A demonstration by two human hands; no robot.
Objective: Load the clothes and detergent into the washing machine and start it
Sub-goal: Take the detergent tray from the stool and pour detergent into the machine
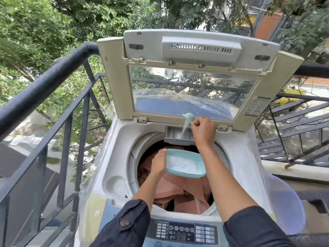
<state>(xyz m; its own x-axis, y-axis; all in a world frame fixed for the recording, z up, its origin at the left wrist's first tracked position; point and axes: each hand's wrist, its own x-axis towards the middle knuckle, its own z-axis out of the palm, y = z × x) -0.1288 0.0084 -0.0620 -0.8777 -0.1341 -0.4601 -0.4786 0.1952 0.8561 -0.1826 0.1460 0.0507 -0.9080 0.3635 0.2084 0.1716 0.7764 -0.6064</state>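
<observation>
Right hand (203,130) pinches a scoop (189,117), tipping powder (184,130) into the far drawer (175,135). Left hand (159,162) grips the tub (185,164) over the drum, where pink clothes (178,191) lie. Lid (199,75) stands open.

Right hand (203,130) tips scoop (189,116) (powder falling) into drawer (175,135); left hand (159,163) holds tub (185,163).

One washing machine (114,157), one detergent tub (184,174), one scoop (189,116), one drawer (173,135), two hands, left (158,162) and right (203,130).
</observation>
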